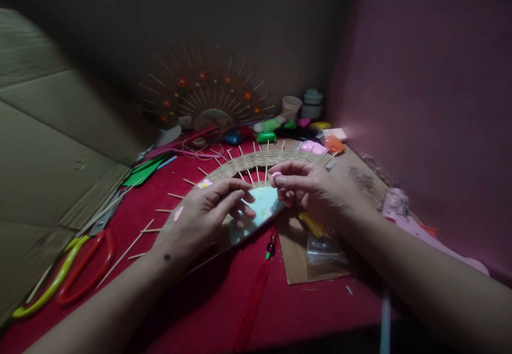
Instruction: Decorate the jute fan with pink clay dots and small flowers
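My right hand (306, 183) pinches a small pink piece of soft clay (276, 175) between thumb and fingertips, above the right side of a half-round fan. My left hand (214, 207) hovers over the fan's left side, fingers bent and apart, with nothing visible in them. The fan has a woven twine band (268, 159) with thin wooden sticks poking out and a pale blue centre (260, 207). On the band's left part sit a pink flower with a yellow middle (205, 184) and a second pink piece (178, 214). My left hand and wrist hide part of the band.
Scissors (106, 268) with red and yellow handles lie at left beside cardboard (32, 146). A finished-looking fan with red flowers (228, 80) leans behind. Packets of coloured clay (266, 137) lie at the back. A red tassel (256, 290), a brown board (294, 252) and a pink glue gun (432, 244) are nearer.
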